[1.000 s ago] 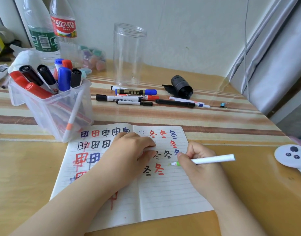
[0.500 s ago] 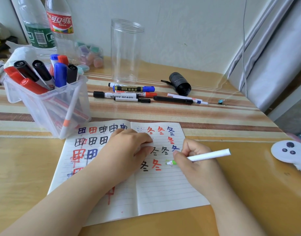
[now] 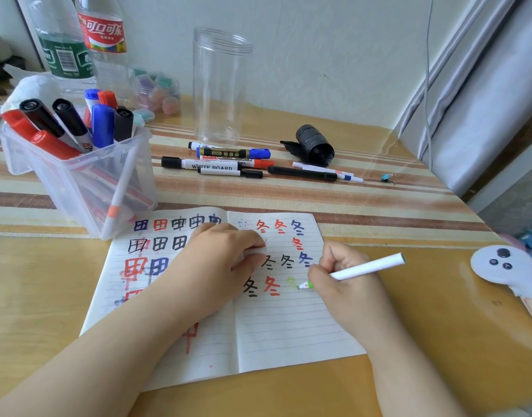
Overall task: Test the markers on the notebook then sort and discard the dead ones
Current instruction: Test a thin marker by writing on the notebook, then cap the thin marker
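Green marker [image 3: 367,266] on our notebook [image 3: 288,326]
Right hand [image 3: 346,284] grips it, tip on paper; left hand [image 3: 219,260] pinches something white.

Bright soft daylight, sharp, wide-angle edge distortion

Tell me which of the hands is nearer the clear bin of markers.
Left. The left hand rests on the notebook just right of the bin; the right hand is farther right.

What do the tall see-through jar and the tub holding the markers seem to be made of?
The tall clear cylindrical jar looks like glossy transparent plastic: thin wall, moulded threads at the rim. The frosted translucent marker tub seems a softer, matte plastic; the markers inside show only hazily through it.
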The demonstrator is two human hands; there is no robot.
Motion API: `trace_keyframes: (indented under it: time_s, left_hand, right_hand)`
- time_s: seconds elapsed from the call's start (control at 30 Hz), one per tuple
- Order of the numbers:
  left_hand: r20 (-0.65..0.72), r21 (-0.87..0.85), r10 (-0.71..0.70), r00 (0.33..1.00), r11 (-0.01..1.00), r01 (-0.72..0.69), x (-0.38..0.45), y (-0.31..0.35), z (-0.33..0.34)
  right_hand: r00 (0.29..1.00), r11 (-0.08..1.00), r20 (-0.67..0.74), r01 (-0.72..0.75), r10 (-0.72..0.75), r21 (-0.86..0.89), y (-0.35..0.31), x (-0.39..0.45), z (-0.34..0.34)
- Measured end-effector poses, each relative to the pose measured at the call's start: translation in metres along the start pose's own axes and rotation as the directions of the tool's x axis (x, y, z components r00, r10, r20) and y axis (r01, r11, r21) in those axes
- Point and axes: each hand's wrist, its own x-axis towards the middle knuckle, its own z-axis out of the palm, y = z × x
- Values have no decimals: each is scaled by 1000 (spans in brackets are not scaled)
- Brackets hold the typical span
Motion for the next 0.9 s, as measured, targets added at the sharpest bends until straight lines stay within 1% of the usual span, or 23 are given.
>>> trace_keyframes:
  time_s: [0.07,0.17,0.27,0.33,0.4,0.47,0.53,0.6,0.9]
  left_hand:
    - [-2,-2,2,1000,1000,-2,-1,0,0]
    - [-4,-14,10,1000,1000,-10,-1,-1,1]
    - [-16,-21,35,999,999,-36,-2,-1,1]
    - [-36,-26,59,998,998,-60,-2,1,-1]
    - [-38,-74,65,997,995,-67,-3,5,-5]
    - [-21,-141,79,997,987,-82,-4,9,-6]
    - [-8,-174,124,992,977,-124,-5,12,-6]
    - [0,-186,152,988,971,-149,-5,13,-6]
    - [13,-204,205,979,959,-198,-5,12,-4]
  right_hand:
    - [1000,1000,13,-5,5,17,0,-1,0]
    - [999,1000,30,-11,11,-2,1,-1,0]
    - [1000,1000,-13,7,-7,20,2,-1,-1]
    - [997,993,-68,49,-42,107,1,-1,-1]
    - [994,960,-90,85,-63,265,-1,-1,0]
    - [996,911,-54,86,-69,404,-5,-1,1]
    - [996,881,-6,83,-90,465,-8,0,2]
    - [994,884,13,88,-106,458,-8,0,4]
    - [994,893,6,94,-107,441,-6,1,5]
